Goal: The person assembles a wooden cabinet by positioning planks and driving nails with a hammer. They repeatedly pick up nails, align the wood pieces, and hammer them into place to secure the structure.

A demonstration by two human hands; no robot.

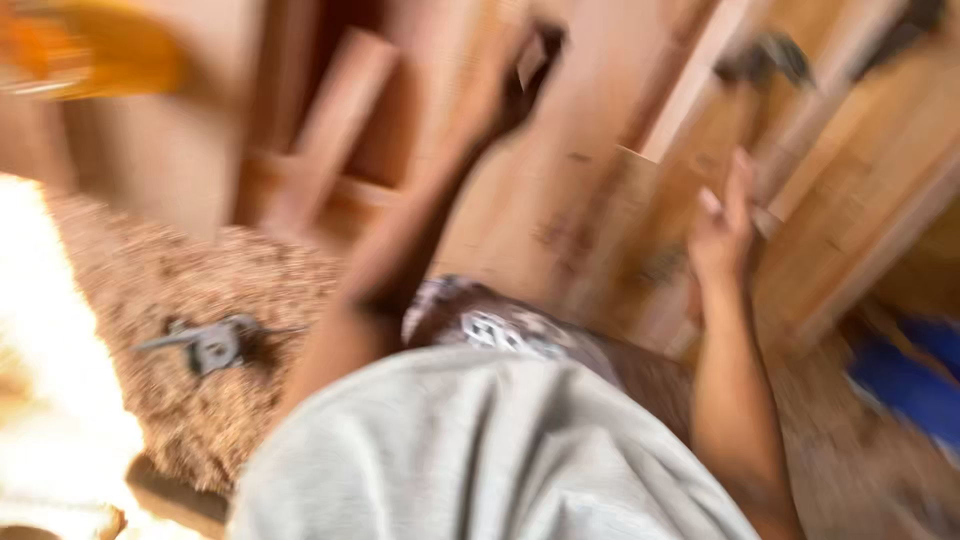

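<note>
The right hand (722,235) lies with fingers loosely spread against a plank (700,150) slanting up and away to its right, while the left hand (515,85), farther off, is too blurred to tell its grip.

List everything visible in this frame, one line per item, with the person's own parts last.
wooden boards and frame: several, light brown, upper middle and right, blurred
sawdust: one heap, tan, on the floor at left
metal tool: one, grey, lying on the sawdust
orange object: one, top left corner, too blurred to identify
blue object: one, right edge, blurred
grey garment: one, bottom centre
left hand: dark, blurred, against the wood
right hand: fingers extended onto a board
</note>
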